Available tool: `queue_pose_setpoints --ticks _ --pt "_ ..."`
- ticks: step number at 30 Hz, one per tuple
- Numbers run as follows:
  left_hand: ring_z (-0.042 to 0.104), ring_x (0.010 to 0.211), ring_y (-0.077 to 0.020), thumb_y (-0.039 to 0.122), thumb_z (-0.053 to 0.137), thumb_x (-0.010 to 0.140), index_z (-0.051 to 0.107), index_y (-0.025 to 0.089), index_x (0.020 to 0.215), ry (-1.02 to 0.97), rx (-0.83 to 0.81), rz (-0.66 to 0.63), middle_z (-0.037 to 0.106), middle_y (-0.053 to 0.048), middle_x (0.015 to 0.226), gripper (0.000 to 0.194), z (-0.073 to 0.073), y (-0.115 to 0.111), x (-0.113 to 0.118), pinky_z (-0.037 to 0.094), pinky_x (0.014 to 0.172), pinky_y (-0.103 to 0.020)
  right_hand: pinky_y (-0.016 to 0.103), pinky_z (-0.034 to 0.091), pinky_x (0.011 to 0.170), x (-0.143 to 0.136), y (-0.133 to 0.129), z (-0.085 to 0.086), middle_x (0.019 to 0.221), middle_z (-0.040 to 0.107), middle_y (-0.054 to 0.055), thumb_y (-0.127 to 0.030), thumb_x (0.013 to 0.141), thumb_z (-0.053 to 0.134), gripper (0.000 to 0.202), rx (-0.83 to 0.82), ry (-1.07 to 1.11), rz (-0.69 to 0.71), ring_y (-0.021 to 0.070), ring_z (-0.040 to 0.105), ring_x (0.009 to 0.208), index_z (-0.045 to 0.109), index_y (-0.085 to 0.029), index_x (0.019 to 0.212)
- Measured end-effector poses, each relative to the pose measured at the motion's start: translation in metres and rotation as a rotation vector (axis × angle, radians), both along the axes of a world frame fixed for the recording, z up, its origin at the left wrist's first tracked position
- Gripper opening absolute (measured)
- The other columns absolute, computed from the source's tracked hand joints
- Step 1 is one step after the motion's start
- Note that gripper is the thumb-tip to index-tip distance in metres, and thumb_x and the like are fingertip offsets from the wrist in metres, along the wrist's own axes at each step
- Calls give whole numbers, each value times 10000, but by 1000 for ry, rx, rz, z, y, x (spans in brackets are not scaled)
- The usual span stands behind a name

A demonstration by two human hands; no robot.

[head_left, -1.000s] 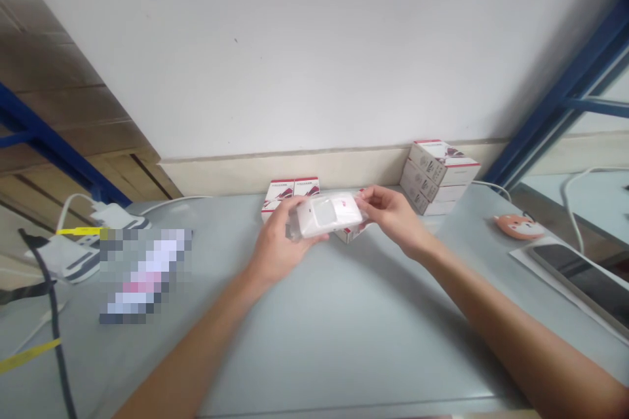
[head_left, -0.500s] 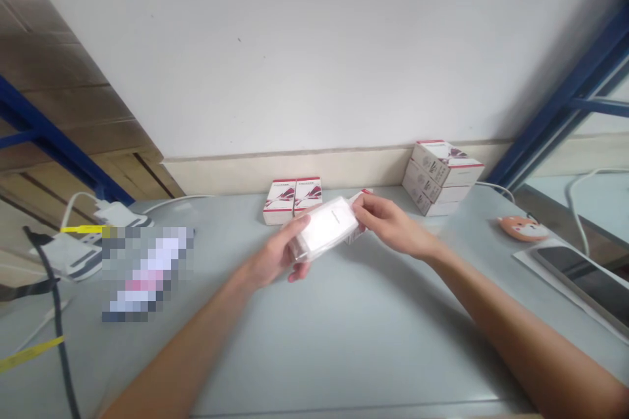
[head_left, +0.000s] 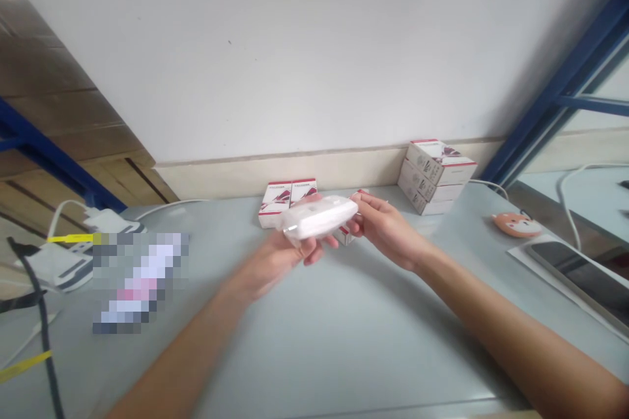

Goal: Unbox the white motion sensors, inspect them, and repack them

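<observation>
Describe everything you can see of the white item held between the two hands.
The white item is slim and oblong with rounded edges, smooth and plastic-like, with what looks like clear film catching light at its left end. It is held above the grey table, tilted, its right end higher in the picture. The left hand grips its left end, fingers showing below; the right hand's fingertips are at its right end. Blur hides finer detail.

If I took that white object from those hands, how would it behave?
Likely stiff: the white object spans from the left hand to the right hand without visible sag. Its smooth, rounded edges might make it slippery.
</observation>
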State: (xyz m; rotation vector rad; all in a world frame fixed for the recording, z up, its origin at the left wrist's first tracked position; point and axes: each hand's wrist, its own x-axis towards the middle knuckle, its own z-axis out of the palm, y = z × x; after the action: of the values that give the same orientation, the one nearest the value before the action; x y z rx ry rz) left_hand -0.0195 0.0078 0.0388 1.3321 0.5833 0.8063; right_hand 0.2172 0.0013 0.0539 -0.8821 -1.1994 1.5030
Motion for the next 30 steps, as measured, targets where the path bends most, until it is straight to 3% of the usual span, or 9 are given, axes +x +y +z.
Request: queue_pose_setpoints --ticks 3,5,12,15,18,22,25,27,30 --pt "528 749 -150 669 717 890 702 188 1119 75 124 296 672 -70 911 533 -9 5 7 414 700 -290 311 367 682 -2 0 -4 695 507 -29 -578 977 619 421 96 -143 -128 145 442 676 496 -229 775" --pt "525 724 -147 737 670 882 697 187 1108 63 90 372 642 -47 854 595 -12 7 10 415 660 -274 309 380 672 -6 0 -10 706 521 -23 -561 1000 588 405 182 -243 -181 149 463 679 500 -231 784" --pt "430 476 -92 852 535 870 685 211 1019 12 -367 347 565 20 635 674 -4 7 19 295 421 -203 320 424 684 -21 -13 -24 830 569 16 -373 1084 472 228 613 -521 -353 168 511 730 496 -236 904" --pt "308 383 -79 866 559 835 615 203 769 52 -477 293 381 63 453 668 -6 12 16 219 370 -200 321 417 687 -17 -16 -21 875 576 27 -277 1068 520 149 922 -676 -296 173 512 757 516 -238 925" --pt "206 350 -59 827 641 804 486 216 616 86 -516 308 209 102 400 658 -8 17 9 162 355 -192 317 427 686 -12 -17 -15 902 574 32 -274 1055 570 135 1024 -698 -195 168 523 765 530 -239 931" --pt "422 395 -93 729 748 778 575 203 699 139 -499 378 446 60 475 559 -10 20 0 303 389 -207 316 438 676 -10 -20 -11 922 596 22 -479 922 770 368 814 -640 -131 168 534 750 482 -252 956" --pt "641 578 -177 693 722 834 692 186 908 131 -394 326 661 -15 655 513 -12 17 0 448 499 -249 313 454 671 -11 -23 -10 1066 672 43 -606 829 819 625 675 -662 28 177 586 750 511 -291 1272" --pt "697 673 -216 709 674 871 716 178 1020 122 -328 318 718 -50 737 553 -11 16 6 490 558 -272 324 462 693 -12 -22 -12 1205 683 71 -614 880 760 739 690 -751 123 182 613 752 438 -371 1499" --pt "736 803 -248 764 614 889 708 183 1151 161 -247 414 774 -86 886 644 -2 20 25 527 636 -293 349 469 739 -8 -15 -17 1264 682 91 -557 947 691 717 735 -867 108 202 624 782 401 -444 1593"
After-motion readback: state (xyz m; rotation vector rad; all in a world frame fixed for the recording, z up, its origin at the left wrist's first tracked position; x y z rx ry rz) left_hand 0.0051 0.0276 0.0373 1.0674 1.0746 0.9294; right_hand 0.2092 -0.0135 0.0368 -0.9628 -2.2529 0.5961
